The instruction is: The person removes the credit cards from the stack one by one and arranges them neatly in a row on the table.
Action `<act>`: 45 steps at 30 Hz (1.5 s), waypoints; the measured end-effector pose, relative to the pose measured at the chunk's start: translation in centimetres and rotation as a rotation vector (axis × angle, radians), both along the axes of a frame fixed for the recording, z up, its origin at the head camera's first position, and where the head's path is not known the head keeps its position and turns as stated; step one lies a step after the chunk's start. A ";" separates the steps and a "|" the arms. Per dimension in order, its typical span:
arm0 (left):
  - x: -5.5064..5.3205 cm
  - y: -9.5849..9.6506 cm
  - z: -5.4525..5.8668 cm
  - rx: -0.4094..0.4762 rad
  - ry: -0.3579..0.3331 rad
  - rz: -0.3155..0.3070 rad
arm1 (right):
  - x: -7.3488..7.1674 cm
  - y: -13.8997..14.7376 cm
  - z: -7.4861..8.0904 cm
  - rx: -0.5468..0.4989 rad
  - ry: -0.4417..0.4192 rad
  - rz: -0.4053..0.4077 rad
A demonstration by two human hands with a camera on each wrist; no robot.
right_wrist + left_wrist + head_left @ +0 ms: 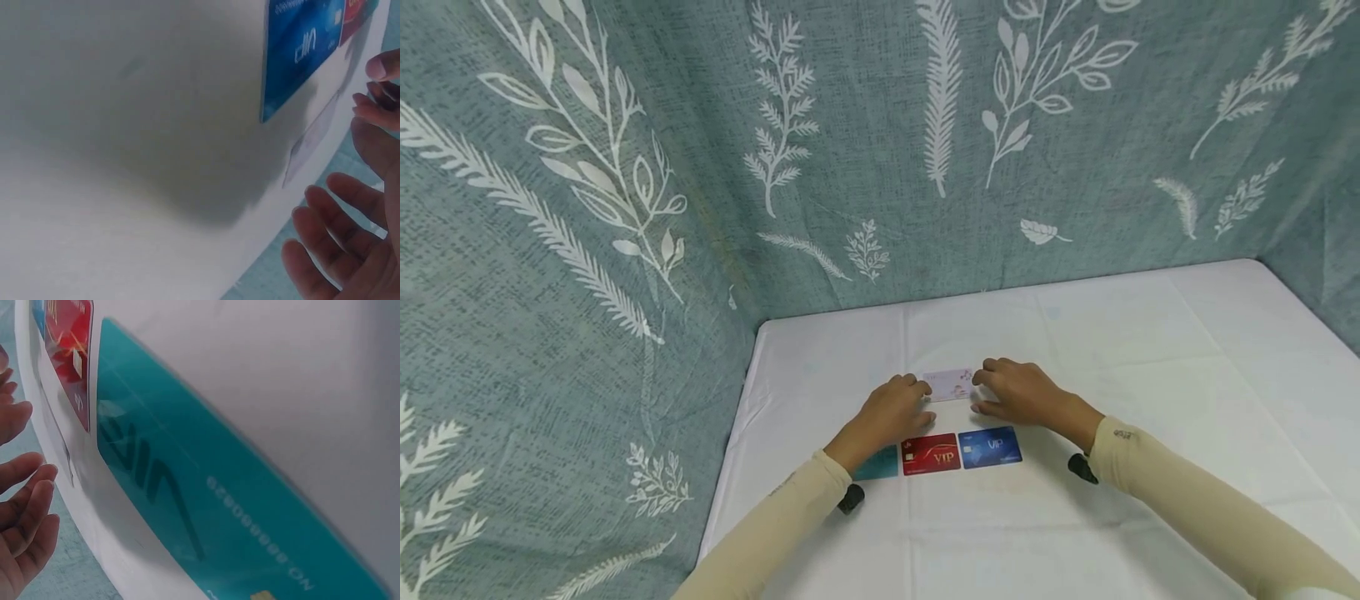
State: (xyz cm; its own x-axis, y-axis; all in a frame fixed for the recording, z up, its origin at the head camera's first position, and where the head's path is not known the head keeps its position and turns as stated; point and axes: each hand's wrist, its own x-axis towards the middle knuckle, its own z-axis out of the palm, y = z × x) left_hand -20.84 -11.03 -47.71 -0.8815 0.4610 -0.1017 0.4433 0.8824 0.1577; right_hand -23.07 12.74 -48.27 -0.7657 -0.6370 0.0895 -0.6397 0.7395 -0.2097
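Observation:
A pale lilac VIP card (947, 384) lies flat on the white cloth, between my two hands. My left hand (891, 412) is at its left end, fingers loosely bent, the fingertips overlapping that edge in the head view. Close to the right end hovers my right hand (1022, 393), its fingers bent and apart with nothing between them. Whether either hand touches the card I cannot tell. Nearer to me lie a teal card (187, 469), partly hidden by the left arm in the head view, a red VIP card (931, 455) and a blue VIP card (991, 447), side by side in a row.
A white cloth (1150, 367) covers the table. Teal curtains with white leaf prints (880, 150) stand behind it and along the left side. Beneath the left cuff is a small black object (852, 499), and another black object (1082, 468) sits under the right cuff.

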 end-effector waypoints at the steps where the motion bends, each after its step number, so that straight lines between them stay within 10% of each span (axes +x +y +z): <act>1: -0.2 -0.1 -0.1 0.007 -0.007 0.012 | -0.2 -0.1 0.1 0.000 -0.004 0.000; 45: -3.5 -0.3 -0.5 0.020 -0.180 0.092 | -3.9 -1.8 -1.3 0.062 -0.088 -0.026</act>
State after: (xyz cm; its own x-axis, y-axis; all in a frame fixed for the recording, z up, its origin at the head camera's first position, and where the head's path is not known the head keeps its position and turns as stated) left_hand -24.35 -11.29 -48.24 -0.8883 0.3830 -0.2533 0.3239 0.9137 0.2456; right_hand -26.99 10.91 -49.53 -0.7849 -0.6194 -0.0180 -0.6015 0.7686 -0.2175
